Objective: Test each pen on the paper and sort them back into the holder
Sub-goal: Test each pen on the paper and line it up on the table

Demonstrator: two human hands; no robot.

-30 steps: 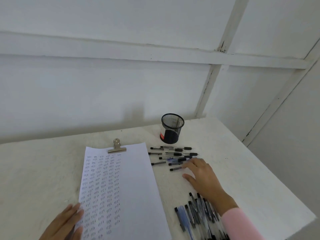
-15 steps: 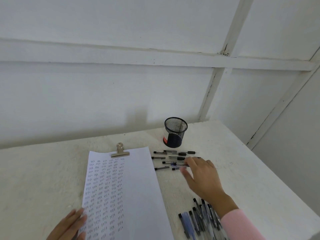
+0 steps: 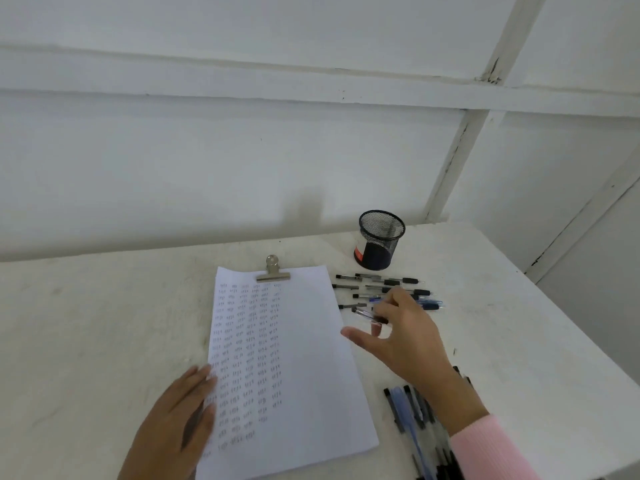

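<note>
Pens (image 3: 384,284) lie right of the paper (image 3: 304,358); our right hand (image 3: 408,337) pinches a clear pen (image 3: 367,315). Our left hand (image 3: 173,420) lies flat on the paper.

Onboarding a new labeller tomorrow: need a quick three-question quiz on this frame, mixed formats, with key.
1. True or false: pens stick out of the top of the mesh holder.
2. What does the right hand hold in its fingers? A) a clear pen B) an eraser C) nothing
3. Fill in: the left hand lies flat on the left edge of the ____.

Key: 1 false, no pen shows above its rim; 2 A; 3 paper.
</note>
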